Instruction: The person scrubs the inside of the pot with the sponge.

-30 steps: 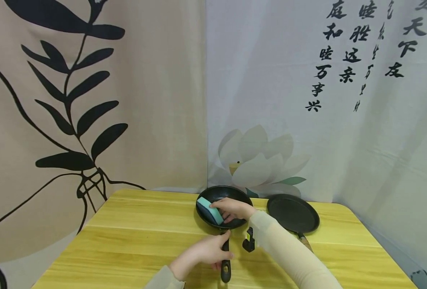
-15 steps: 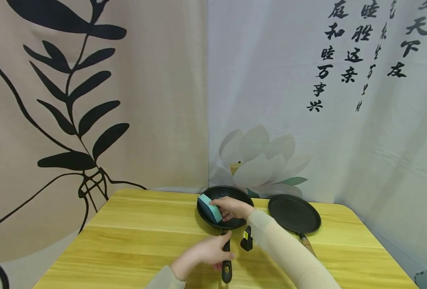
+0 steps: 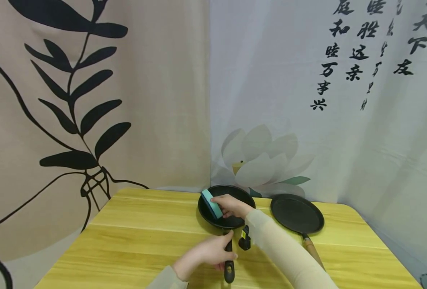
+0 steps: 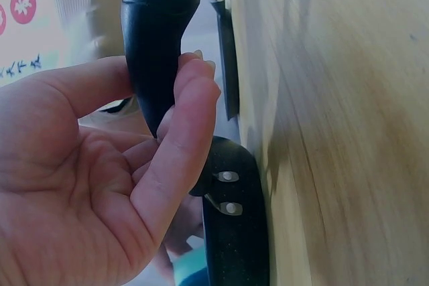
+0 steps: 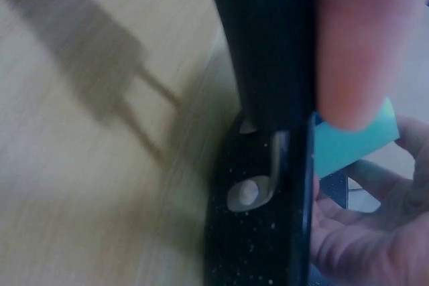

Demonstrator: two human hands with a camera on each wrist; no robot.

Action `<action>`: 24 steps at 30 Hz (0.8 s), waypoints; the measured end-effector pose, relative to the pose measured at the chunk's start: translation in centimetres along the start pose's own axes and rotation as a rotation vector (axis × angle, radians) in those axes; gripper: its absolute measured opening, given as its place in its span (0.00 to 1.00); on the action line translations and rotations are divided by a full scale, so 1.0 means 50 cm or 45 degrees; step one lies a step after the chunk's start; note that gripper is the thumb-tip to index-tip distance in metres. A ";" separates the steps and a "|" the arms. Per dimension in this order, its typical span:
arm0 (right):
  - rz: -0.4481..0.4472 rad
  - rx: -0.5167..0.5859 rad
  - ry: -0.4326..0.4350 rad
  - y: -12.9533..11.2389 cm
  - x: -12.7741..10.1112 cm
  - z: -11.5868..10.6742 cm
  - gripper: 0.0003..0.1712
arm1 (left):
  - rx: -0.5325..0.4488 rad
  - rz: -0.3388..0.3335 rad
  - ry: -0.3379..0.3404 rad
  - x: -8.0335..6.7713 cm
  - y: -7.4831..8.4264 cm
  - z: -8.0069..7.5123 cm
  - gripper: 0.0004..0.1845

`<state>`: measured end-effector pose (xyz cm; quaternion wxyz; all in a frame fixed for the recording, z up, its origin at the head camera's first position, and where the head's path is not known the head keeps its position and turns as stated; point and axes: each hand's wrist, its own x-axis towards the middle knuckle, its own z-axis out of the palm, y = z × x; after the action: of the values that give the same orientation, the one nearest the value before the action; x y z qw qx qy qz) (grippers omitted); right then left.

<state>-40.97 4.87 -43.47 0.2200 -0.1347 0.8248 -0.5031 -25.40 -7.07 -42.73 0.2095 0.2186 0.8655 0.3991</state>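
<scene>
A black frying pan (image 3: 245, 195) sits on the wooden table, its handle (image 3: 229, 272) pointing toward me. My left hand (image 3: 213, 249) holds that handle; the left wrist view shows fingers and thumb around the black grip (image 4: 159, 11). Inside the pan, my right hand (image 3: 232, 206) pinches a light teal sponge (image 3: 212, 204) with a dark layer on its underside. The sponge lies slanted along the pan's left inner side, partly covered by the fingers. In the right wrist view the sponge (image 5: 355, 145) shows behind the pan wall, next to the right hand (image 5: 382, 232).
Right of the frying pan lies a flat black griddle pan (image 3: 297, 213) with a wooden handle (image 3: 312, 251). A small black device (image 3: 245, 238) with a yellow patch is by the right sleeve. Printed curtains (image 3: 170, 120) hang behind the table (image 3: 137, 233).
The right hand has slid the sponge a little away from me along the pan's left side, and it stands more on edge. The left hand keeps hold of the handle. The head view shifted slightly.
</scene>
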 end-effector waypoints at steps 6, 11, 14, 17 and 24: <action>-0.031 -0.025 0.064 0.001 0.008 0.000 0.29 | -0.013 -0.006 0.006 -0.001 0.003 0.000 0.39; -0.050 -0.079 0.108 0.004 0.014 -0.002 0.30 | -0.012 -0.002 0.007 -0.003 0.002 0.000 0.40; -0.052 -0.119 0.148 0.005 0.016 -0.004 0.30 | -0.003 -0.004 0.011 -0.003 0.003 0.001 0.40; -0.059 -0.171 0.190 0.005 0.018 -0.008 0.30 | 0.006 0.000 0.011 -0.003 0.003 0.001 0.40; -0.113 -0.441 0.297 0.009 0.026 -0.019 0.30 | -0.007 0.001 0.007 -0.004 0.003 0.000 0.39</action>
<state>-42.59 5.23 -43.77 0.0742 -0.1476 0.9121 -0.3752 -25.18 -7.09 -42.57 0.2074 0.2173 0.8648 0.4023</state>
